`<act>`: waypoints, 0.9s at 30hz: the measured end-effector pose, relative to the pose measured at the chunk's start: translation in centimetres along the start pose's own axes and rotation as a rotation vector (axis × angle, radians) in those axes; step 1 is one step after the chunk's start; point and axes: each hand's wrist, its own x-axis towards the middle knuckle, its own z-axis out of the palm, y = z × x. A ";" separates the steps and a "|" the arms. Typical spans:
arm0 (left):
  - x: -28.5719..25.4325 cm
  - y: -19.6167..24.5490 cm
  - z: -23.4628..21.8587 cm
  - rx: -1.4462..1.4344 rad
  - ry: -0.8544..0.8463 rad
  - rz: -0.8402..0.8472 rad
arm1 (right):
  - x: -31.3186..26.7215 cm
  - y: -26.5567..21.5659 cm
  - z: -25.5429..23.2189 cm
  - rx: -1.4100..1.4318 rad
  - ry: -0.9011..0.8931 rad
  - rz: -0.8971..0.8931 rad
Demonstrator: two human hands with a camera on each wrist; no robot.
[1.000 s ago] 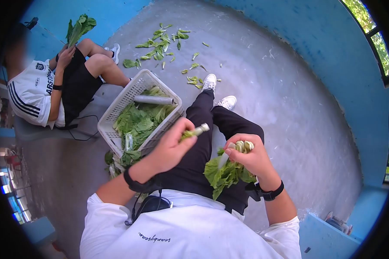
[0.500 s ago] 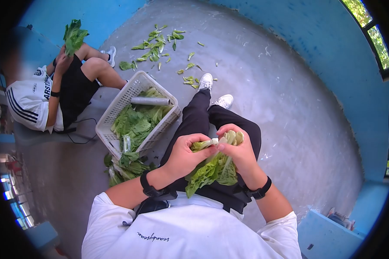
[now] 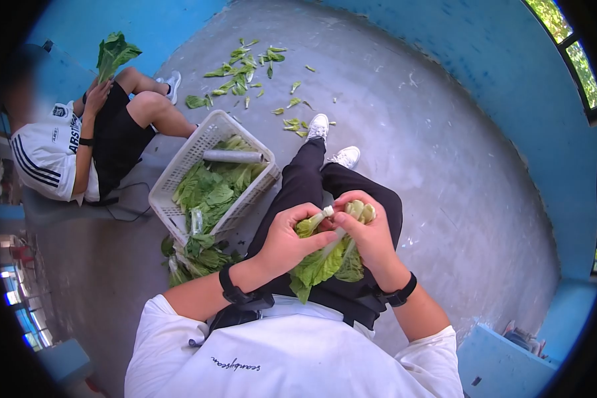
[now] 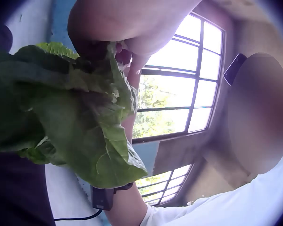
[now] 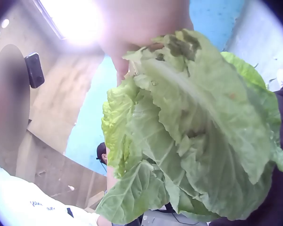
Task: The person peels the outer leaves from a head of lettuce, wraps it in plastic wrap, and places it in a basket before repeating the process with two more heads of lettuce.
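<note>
In the head view my left hand [image 3: 288, 239] pinches a small leafy green stalk [image 3: 308, 225], its whitish cut end pointing up between thumb and fingers. Close beside it, my right hand [image 3: 371, 235] grips a bunch of lettuce-like leaves [image 3: 318, 268] by their pale stem ends. These leaves hang down over my lap. The fingertips of both hands meet near the stem ends. Broad green leaves [image 5: 198, 122] fill much of the right wrist view below the hand. Dark green leaf [image 4: 85, 122] also spreads across the left wrist view, and the fingers there are mostly hidden.
A white plastic basket [image 3: 169, 189] with leafy greens and a clear plastic roll [image 3: 233, 156] stands left of my legs. More greens [image 3: 202, 259] lie beside it. Loose leaves [image 3: 239, 69] are scattered on the floor ahead. Another person [image 3: 53, 156] sits at left holding greens [image 3: 116, 53].
My left hand has come back and right with the stalk, from over the basket side to meet my right hand. The right hand has shifted slightly left. Over the last half second little has moved.
</note>
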 end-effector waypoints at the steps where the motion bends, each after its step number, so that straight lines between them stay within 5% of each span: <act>1: -0.1 -0.1 -0.4 0.025 -0.008 0.034 | -0.1 -0.3 -0.3 -0.010 0.023 0.039; 5: -0.2 0.3 -2.3 -0.340 -0.097 -0.152 | -0.1 -0.6 -1.3 0.030 0.068 0.023; 9: -0.2 1.1 -3.1 -0.076 -0.159 -0.175 | -0.2 -1.7 -1.7 -0.090 -0.023 0.102; 16: -1.3 4.5 -3.4 0.484 -0.240 0.208 | -2.8 -4.0 1.0 -0.729 -0.163 -0.127; 27: -1.1 4.4 -3.5 0.510 -0.383 0.203 | -2.9 -4.5 0.7 -0.986 -0.282 -0.311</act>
